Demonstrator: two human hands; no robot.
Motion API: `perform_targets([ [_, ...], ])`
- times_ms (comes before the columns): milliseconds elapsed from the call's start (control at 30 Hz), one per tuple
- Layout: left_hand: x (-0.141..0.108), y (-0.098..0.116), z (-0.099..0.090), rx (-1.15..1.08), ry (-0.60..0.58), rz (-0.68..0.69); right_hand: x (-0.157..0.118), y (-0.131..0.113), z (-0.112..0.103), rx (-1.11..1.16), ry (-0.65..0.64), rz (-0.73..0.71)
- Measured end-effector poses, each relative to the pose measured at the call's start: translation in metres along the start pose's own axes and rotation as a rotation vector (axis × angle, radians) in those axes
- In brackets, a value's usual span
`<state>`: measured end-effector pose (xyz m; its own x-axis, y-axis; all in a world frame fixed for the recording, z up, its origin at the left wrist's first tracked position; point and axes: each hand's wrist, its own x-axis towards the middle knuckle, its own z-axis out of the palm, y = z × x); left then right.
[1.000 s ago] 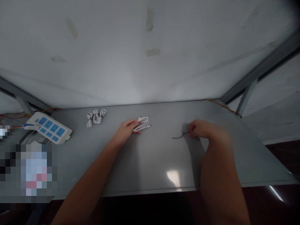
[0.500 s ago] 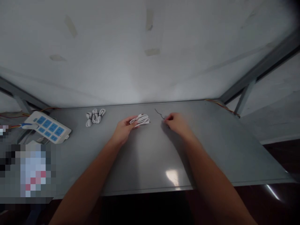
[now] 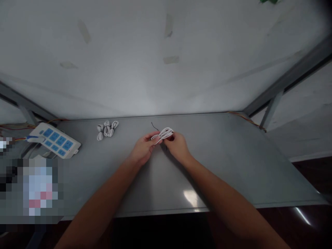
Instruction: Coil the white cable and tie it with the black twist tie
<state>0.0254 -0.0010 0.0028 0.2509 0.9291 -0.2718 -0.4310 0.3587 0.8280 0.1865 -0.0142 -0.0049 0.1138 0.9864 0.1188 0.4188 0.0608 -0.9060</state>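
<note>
Head camera looks down on a grey desk set against a pale wall. At the far left a white power strip with blue sockets lies flat at the desk's edge, with thin coloured wires running off behind it. Further right, near the back edge, three small white cable bundles lie side by side, each cinched at its middle by a dark tie, which keeps their loops from spreading. At the centre the left hand pinches one end of a coiled white cable, its fingers closed on the loops so that they stay gathered just above the desk. A thin black wire tie sticks up behind the coil. The right hand meets the coil from the other side, its fingers closed at the loops' right end; whether they grip the tie too is hidden.
</note>
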Motion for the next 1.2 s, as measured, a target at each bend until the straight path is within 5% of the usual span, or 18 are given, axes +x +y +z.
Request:
perform_targets([
  [467,0.000,0.001,0.002,0.188,0.097,0.192,-0.002,-0.007,-0.003,0.006,-0.040,-0.009],
  [700,-0.002,0.026,-0.013,0.401,0.101,0.187,0.014,-0.003,-0.032,0.070,0.067,0.016],
  [800,-0.007,0.036,-0.015,0.549,-0.079,0.031,0.017,-0.008,-0.046,0.130,-0.036,0.023],
  [967,-0.019,0.039,-0.008,0.740,-0.288,-0.062,0.010,-0.022,-0.057,0.052,-0.414,0.023],
  [1200,-0.022,0.034,-0.004,0.829,-0.245,-0.048,0.005,-0.028,-0.057,-0.024,-0.463,0.005],
])
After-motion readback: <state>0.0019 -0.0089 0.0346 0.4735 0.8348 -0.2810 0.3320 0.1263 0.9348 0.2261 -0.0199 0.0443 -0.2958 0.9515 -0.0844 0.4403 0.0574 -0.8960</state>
